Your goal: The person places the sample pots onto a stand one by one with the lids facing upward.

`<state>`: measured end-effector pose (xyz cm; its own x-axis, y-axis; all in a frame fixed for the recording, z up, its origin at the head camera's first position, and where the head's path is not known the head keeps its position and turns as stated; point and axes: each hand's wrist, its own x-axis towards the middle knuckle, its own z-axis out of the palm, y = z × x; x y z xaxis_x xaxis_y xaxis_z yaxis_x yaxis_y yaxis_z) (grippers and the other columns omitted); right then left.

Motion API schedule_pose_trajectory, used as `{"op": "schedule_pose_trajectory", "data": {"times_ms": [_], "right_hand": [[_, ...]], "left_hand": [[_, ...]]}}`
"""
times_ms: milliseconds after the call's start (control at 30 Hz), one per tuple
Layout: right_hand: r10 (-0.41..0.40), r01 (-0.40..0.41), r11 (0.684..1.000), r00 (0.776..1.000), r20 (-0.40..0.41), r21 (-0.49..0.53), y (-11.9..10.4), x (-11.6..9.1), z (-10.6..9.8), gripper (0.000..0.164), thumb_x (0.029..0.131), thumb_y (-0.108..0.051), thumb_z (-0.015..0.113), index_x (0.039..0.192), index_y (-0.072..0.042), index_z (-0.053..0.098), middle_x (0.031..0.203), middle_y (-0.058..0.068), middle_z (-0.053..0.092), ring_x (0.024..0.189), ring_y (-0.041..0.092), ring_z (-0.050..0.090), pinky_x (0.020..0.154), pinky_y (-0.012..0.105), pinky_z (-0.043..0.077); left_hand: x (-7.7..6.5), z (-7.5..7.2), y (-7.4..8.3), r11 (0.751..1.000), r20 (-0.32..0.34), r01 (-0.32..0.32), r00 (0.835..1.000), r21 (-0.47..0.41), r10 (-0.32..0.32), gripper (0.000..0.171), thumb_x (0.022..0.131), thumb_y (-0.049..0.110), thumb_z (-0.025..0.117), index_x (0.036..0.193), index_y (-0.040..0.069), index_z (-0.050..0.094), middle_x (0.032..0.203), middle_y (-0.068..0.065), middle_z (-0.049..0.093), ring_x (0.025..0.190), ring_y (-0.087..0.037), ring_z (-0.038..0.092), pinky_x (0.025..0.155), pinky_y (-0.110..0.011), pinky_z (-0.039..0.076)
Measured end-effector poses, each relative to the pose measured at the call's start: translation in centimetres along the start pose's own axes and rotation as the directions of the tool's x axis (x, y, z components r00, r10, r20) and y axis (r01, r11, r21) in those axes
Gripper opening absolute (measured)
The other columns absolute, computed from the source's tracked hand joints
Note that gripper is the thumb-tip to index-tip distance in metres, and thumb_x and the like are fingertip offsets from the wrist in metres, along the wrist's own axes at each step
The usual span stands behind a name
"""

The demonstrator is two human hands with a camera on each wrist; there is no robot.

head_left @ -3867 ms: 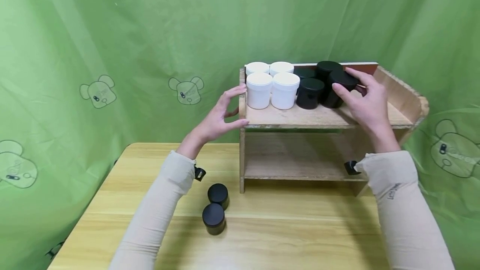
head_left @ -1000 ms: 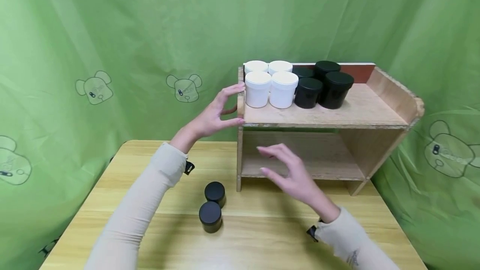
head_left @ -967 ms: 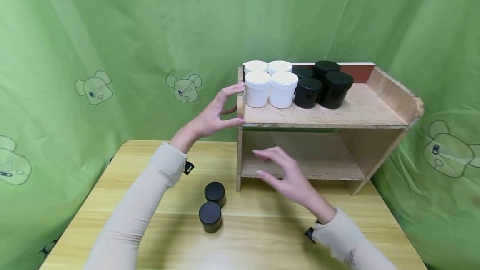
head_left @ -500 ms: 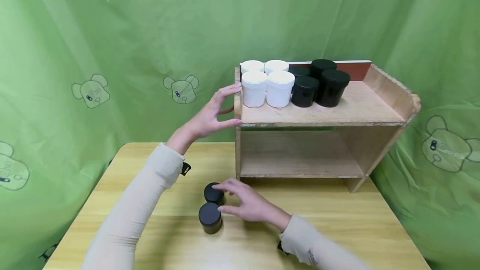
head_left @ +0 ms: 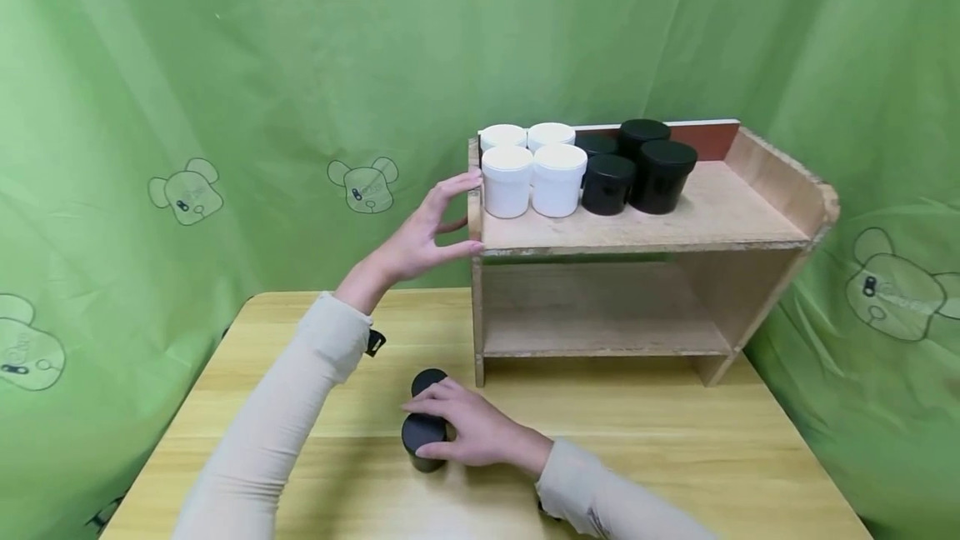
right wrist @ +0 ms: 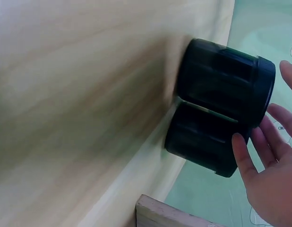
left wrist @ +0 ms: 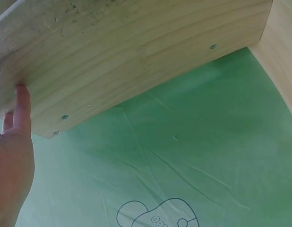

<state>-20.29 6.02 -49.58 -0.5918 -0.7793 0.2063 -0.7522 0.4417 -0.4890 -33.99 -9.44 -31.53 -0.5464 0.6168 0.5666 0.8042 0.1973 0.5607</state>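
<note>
Two black lidded jars stand side by side on the table, the front jar (head_left: 420,433) and the rear jar (head_left: 428,380). Over them is my right hand (head_left: 474,430), fingers spread about the front jar's lid. In the right wrist view its thumb is apart from the nearer jar (right wrist: 221,80), and one finger overlaps the farther jar (right wrist: 200,137). My left hand (head_left: 414,242) touches the left side panel of a wooden shelf (head_left: 645,232), thumb near its front edge. In the left wrist view a fingertip presses the panel's outer face (left wrist: 117,61).
On the shelf's top board, several white jars (head_left: 507,186) stand at the left, next to short black jars (head_left: 607,186) and taller black jars (head_left: 662,177). The wooden table (head_left: 637,440) extends in front of the shelf. A green curtain (head_left: 262,107) hangs behind.
My right hand has let go of a tall black jar on the shelf and moved down and left to the table jars. My left hand stays at the side panel.
</note>
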Motion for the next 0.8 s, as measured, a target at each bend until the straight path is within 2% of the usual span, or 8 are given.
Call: {"op": "schedule_pose_trajectory", "data": {"times_ms": [267, 633, 800], "right_hand": [[-0.03, 0.03, 0.999, 0.999, 0.015, -0.02, 0.5, -0.4, 0.1, 0.051, 0.09, -0.04, 0.08, 0.136, -0.021, 0.068, 0.136, -0.01, 0.064, 0.132, 0.013, 0.05, 0.117, 0.039, 0.047], [-0.012, 0.012, 1.0, 1.0, 0.015, 0.002, 1.3, -2.1, -0.5, 0.051, 0.085, -0.04, 0.085, 0.131, -0.023, 0.072, 0.13, -0.011, 0.063, 0.122, 0.01, 0.052, 0.105, 0.032, 0.052], [-0.011, 0.011, 1.0, 0.999, 0.044, 0.008, 1.7, -2.4, -0.9, 0.051, 0.086, -0.04, 0.084, 0.133, -0.024, 0.071, 0.13, -0.009, 0.06, 0.119, 0.01, 0.057, 0.102, 0.03, 0.053]], "left_hand": [[0.1, 0.0, 0.0, 1.0, 0.003, 0.005, 1.0, 0.006, -0.005, 0.088, 0.089, 0.017, 0.08, 0.159, 0.023, 0.027, 0.171, 0.007, 0.019, 0.157, -0.017, 0.023, 0.113, -0.042, 0.051], [0.0, 0.0, 0.0, 1.0, 0.001, 0.009, 1.0, -0.01, -0.009, 0.088, 0.089, 0.016, 0.08, 0.159, 0.024, 0.027, 0.171, 0.009, 0.019, 0.157, -0.015, 0.023, 0.114, -0.043, 0.05], [0.0, 0.0, 0.0, 1.0, 0.0, 0.014, 1.0, -0.008, -0.014, 0.088, 0.09, 0.016, 0.08, 0.159, 0.023, 0.027, 0.171, 0.008, 0.018, 0.158, -0.017, 0.022, 0.114, -0.045, 0.05]]}}
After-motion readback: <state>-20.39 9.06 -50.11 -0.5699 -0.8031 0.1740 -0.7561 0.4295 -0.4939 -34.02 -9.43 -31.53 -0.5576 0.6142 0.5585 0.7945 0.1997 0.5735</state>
